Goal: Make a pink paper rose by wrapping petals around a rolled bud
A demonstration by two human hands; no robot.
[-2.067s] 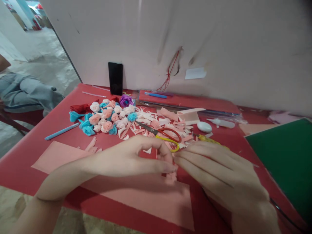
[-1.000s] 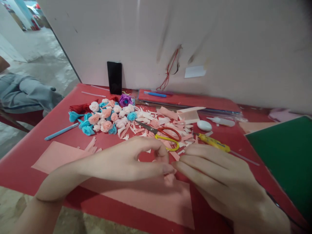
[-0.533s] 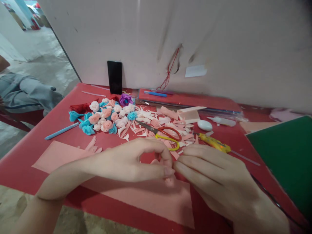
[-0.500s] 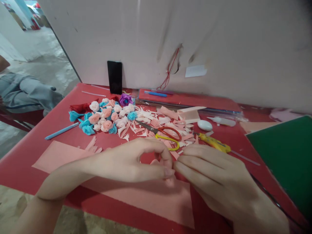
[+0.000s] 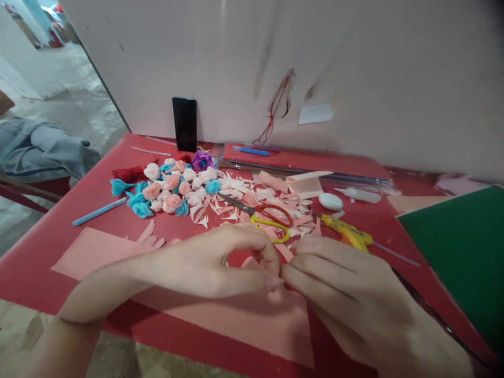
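Note:
My left hand (image 5: 220, 262) is closed in a pinch, thumb against the fingertips, on a small pink crepe paper flower (image 5: 276, 295), mostly hidden by the fingers. My right hand (image 5: 354, 299) meets it from the right, fingers pressed together at the same spot; its thumb is out of sight, so what lies in its pinch is covered. Below both hands a pink crepe paper sheet (image 5: 236, 320) lies flat. Just beyond them are scissors (image 5: 271, 223) with one red and one yellow handle. A yellow hot glue gun (image 5: 346, 231) lies behind my right hand.
Pink, white and blue paper flowers (image 5: 171, 186) are heaped left of paper scraps (image 5: 260, 197). A phone (image 5: 185, 125) leans on the wall. A white egg-shaped object (image 5: 331, 201), a small bottle (image 5: 360, 196) and a green board (image 5: 460, 252) are at right. A person's leg (image 5: 47, 147) shows left.
My right hand has shifted slightly and its fingers have drawn down beside my left fingertips, uncovering more of the glue gun. My left hand keeps its pinch; less of the pink flower shows beneath it.

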